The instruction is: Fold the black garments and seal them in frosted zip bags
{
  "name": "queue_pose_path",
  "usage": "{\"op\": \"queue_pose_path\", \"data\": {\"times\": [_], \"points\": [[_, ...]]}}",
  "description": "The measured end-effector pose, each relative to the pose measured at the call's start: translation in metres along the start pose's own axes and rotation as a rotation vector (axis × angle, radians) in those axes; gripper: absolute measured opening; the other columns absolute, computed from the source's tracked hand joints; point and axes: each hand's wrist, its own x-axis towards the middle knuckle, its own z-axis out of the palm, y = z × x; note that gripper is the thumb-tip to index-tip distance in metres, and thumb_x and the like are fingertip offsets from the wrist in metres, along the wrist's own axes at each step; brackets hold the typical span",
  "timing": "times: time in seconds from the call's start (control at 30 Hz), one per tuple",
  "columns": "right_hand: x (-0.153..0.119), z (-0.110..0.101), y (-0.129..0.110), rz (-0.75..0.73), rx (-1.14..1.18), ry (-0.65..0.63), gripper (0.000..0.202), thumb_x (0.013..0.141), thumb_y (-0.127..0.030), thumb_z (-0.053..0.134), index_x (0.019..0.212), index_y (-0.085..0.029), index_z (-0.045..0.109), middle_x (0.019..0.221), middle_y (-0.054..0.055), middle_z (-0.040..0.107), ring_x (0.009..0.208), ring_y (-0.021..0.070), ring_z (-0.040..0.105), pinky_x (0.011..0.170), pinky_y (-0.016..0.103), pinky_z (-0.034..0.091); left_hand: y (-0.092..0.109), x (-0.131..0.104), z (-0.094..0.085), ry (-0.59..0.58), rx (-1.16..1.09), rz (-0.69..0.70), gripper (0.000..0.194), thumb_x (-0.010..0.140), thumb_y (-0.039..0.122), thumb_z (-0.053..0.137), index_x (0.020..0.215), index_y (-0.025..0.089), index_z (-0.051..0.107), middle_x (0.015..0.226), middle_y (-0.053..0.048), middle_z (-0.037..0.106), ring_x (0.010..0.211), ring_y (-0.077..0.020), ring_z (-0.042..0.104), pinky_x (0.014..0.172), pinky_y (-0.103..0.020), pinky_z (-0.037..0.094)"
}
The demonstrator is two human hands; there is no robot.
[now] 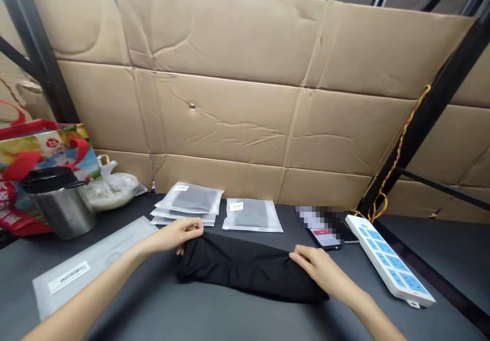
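Between left hand (176,235) and right hand (319,268), black cloth (248,267), pinched by both.

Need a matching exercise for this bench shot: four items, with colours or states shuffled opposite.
1. Cloth
2. Power strip
3. Flask
4. Large flat bag

A. Silver and black
B. Translucent, lying at left
C. Held by the left hand and right hand
D. White and blue

Pairs: 1-C, 2-D, 3-A, 4-B
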Motion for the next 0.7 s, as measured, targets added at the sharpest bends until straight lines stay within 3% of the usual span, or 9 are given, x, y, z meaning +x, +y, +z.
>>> {"op": "queue_pose_path", "data": {"times": [0.07, 0.17, 0.27, 0.33, 0.43, 0.5, 0.6, 0.7], "points": [[0.002, 0.006, -0.001, 0.037, -0.025, 0.037, 0.039, 0.094, -0.044, 0.038, 0.063, -0.021, 0.044, 0.059, -0.004, 0.051, 0.057, 0.0131, 0.044, 0.055, 0.026, 0.03, -0.003, 0.006, 0.007, 0.06, 0.091, -0.029, 0.033, 0.089, 0.05, 0.035, 0.08, 0.02, 0.046, 0.071, 0.001, 0.052, 0.06, -0.0167, 0.055, 0.052, -0.025, 0.046], [0.001, 0.009, -0.006, 0.061, 0.007, 0.074, 0.03, 0.091, -0.042, 0.044, 0.069, -0.022, 0.047, 0.063, -0.003, 0.056, 0.058, 0.0144, 0.049, 0.056, 0.025, 0.035, -0.005, 0.01, 0.018, 0.165, 0.189, -0.052, 0.024, 0.085, 0.042, 0.045, 0.08, 0.019, 0.05, 0.082, -0.003, 0.06, 0.078, -0.0229, 0.058, 0.072, -0.033, 0.047], [-0.008, 0.004, -0.008, 0.077, 0.009, 0.218, 0.021, 0.088, -0.043, 0.048, 0.086, -0.023, 0.051, 0.082, 0.001, 0.062, 0.072, 0.0173, 0.057, 0.066, 0.026, 0.041, 0.0, 0.004, 0.024, 0.344, 0.322, -0.05, 0.029, 0.09, 0.039, 0.043, 0.104, 0.017, 0.055, 0.103, -0.011, 0.062, 0.098, -0.0303, 0.057, 0.088, -0.045, 0.042], [-0.018, -0.001, -0.005, 0.162, -0.079, 0.287, 0.028, 0.087, -0.051, 0.048, 0.09, -0.023, 0.052, 0.087, 0.004, 0.063, 0.081, 0.021, 0.059, 0.069, 0.029, 0.041, 0.008, -0.004, 0.028, 0.399, 0.432, 0.099, 0.036, 0.095, 0.036, 0.038, 0.122, 0.017, 0.053, 0.122, -0.013, 0.058, 0.116, -0.0306, 0.05, 0.1, -0.047, 0.035], [-0.031, -0.007, 0.002, 0.313, -0.206, 0.179, 0.035, 0.083, -0.059, 0.05, 0.079, -0.024, 0.052, 0.076, 0.004, 0.063, 0.073, 0.0237, 0.059, 0.06, 0.029, 0.037, 0.025, -0.015, 0.039, 0.254, 0.53, 0.396, 0.041, 0.1, 0.031, 0.033, 0.141, 0.03, 0.039, 0.145, -0.003, 0.043, 0.136, -0.0246, 0.032, 0.113, -0.046, 0.02], [-0.035, -0.007, 0.007, 0.352, -0.209, 0.072, 0.033, 0.083, -0.054, 0.051, 0.072, -0.024, 0.05, 0.068, 0.002, 0.062, 0.063, 0.0211, 0.057, 0.054, 0.027, 0.032, 0.043, -0.016, 0.051, 0.152, 0.537, 0.487, 0.047, 0.101, 0.03, 0.033, 0.147, 0.035, 0.025, 0.152, 0.001, 0.032, 0.141, -0.0233, 0.022, 0.115, -0.048, 0.014], [-0.03, -0.004, 0.013, 0.302, -0.103, -0.008, 0.029, 0.082, -0.044, 0.053, 0.064, -0.023, 0.046, 0.061, -0.001, 0.059, 0.057, 0.0163, 0.052, 0.053, 0.025, 0.03, 0.072, -0.008, 0.075, 0.08, 0.497, 0.586, 0.052, 0.101, 0.033, 0.035, 0.149, 0.032, 0.016, 0.154, 0.001, 0.025, 0.142, -0.0226, 0.017, 0.116, -0.046, 0.013], [-0.024, -0.004, 0.023, 0.245, -0.001, 0.039, 0.029, 0.081, -0.042, 0.053, 0.062, -0.022, 0.045, 0.058, -0.002, 0.056, 0.057, 0.0147, 0.049, 0.053, 0.024, 0.03, 0.09, 0.007, 0.1, 0.048, 0.461, 0.669, 0.053, 0.1, 0.038, 0.036, 0.149, 0.029, 0.019, 0.153, -0.001, 0.027, 0.142, -0.0233, 0.018, 0.116, -0.044, 0.018]]}}
